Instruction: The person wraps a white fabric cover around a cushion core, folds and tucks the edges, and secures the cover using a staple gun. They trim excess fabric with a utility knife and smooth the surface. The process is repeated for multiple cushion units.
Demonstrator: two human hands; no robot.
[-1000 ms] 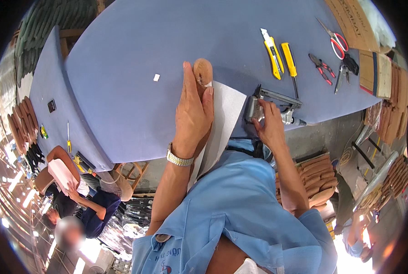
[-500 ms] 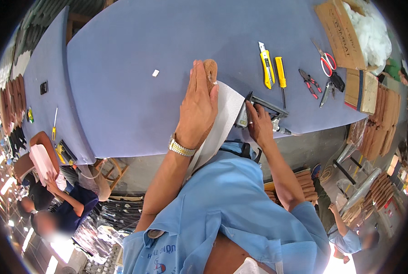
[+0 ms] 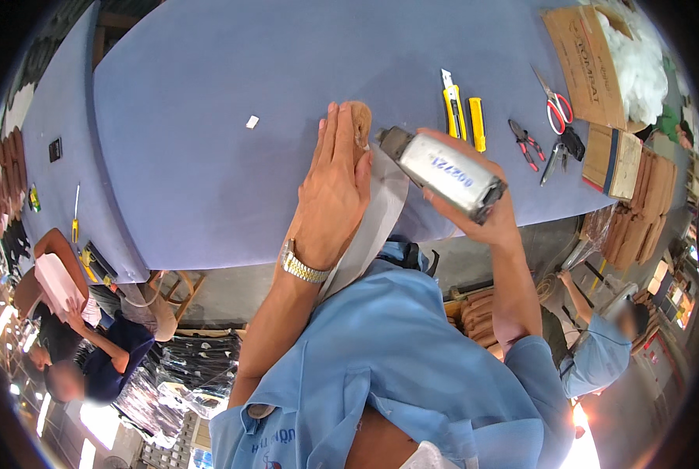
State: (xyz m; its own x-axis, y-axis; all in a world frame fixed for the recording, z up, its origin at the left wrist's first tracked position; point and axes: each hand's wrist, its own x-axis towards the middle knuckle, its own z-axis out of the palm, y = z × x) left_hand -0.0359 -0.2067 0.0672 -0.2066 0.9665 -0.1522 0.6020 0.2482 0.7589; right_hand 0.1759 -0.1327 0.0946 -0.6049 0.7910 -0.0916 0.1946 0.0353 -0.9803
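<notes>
My left hand (image 3: 334, 184) lies with its fingers stretched out along a narrow brown padded piece (image 3: 361, 116), whose rounded end shows past the thumb. Most of that piece is hidden under the hand. From it a whitish strip of material (image 3: 382, 205) runs back toward my body. To the right, my right hand (image 3: 496, 215) is closed around a staple gun (image 3: 446, 170), raised over the table with its pale metal side up. The dark nose of the tool is close to the brown piece; whether they touch I cannot tell.
A yellow utility knife (image 3: 453, 105), a yellow-handled screwdriver (image 3: 477, 125), pliers (image 3: 526, 144) and red-handled scissors (image 3: 556, 109) lie right on the blue table (image 3: 209, 172). Behind them stands a carton (image 3: 586, 66) with white stuffing. A white scrap (image 3: 252, 122) lies left. Co-workers (image 3: 600, 352) are at both sides.
My right hand has lifted and turned the staple gun from lying on the table to near the brown piece's end. My left hand stays on the piece. The head view has shifted slightly.
</notes>
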